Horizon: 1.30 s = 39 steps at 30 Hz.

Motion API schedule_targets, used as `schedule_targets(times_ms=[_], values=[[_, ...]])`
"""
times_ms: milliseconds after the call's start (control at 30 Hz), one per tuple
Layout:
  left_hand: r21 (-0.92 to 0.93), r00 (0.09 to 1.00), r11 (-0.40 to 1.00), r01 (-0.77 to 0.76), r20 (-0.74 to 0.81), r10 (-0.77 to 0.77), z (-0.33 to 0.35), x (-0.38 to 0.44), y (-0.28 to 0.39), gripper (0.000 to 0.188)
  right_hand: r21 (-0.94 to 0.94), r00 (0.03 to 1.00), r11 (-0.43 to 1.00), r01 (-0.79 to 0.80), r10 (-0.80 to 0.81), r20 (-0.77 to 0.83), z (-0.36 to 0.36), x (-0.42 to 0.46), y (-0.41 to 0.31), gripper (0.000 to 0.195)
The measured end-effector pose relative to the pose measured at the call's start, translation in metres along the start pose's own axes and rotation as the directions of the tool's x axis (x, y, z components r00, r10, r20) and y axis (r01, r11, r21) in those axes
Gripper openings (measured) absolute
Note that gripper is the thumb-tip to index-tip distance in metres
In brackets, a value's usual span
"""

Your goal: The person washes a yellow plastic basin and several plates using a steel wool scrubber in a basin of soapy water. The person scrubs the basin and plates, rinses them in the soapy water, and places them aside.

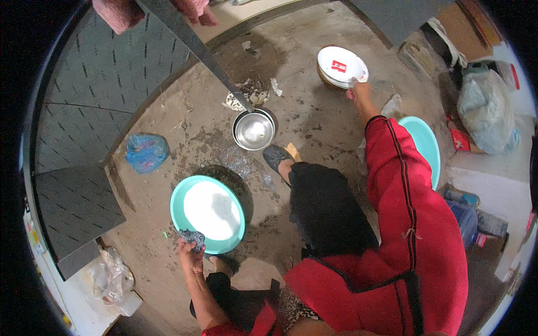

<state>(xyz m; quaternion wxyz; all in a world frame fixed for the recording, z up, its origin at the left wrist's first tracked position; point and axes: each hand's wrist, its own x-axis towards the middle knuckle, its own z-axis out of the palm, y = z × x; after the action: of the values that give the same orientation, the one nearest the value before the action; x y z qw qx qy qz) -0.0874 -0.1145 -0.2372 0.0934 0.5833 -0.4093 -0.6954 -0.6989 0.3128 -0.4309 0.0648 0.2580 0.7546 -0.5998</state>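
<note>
My left hand holds a grey metal scouring pad at the near-left rim of a turquoise plastic basin. Bright white fills most of that basin's inside; whether it is suds or glare I cannot tell. Stretched out to the far right, my right hand grips the near rim of a white bowl with a red mark inside. This bowl sits in a stack, with a brown rim showing beneath it. Between the basin and the stack, a shiny metal bowl rests on the floor, nested in a darker one.
A grey metal bar slants down towards the metal bowl. On the wet-spotted concrete floor lies a blue plastic bag. Beside my right sleeve stands a second turquoise basin. Filled plastic bags crowd the right side.
</note>
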Motion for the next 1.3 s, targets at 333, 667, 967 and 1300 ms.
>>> schedule_targets(times_ms=[333,667,967,1300], values=[[0.111,0.997,0.994,-0.001,-0.077,0.01,0.011,0.027,0.014,0.045,0.311,0.986,0.95,0.028,0.026,-0.168,0.041,0.043,0.017,0.027],[0.015,0.98,0.98,-0.198,-0.003,0.198,-0.005,-0.004,0.033,0.059,-0.222,0.984,0.966,0.13,-0.099,0.147,-0.016,-0.027,0.014,0.014],[-0.16,0.913,0.899,-0.408,-0.092,0.398,0.016,-0.056,0.088,0.046,-0.527,0.655,0.752,0.396,0.172,0.736,0.043,-0.201,-0.071,0.022],[-0.046,0.911,0.918,-0.394,-0.152,0.383,0.004,-0.049,0.079,0.049,0.191,-0.18,0.162,0.968,-0.081,0.98,0.254,-0.363,0.037,0.021]])
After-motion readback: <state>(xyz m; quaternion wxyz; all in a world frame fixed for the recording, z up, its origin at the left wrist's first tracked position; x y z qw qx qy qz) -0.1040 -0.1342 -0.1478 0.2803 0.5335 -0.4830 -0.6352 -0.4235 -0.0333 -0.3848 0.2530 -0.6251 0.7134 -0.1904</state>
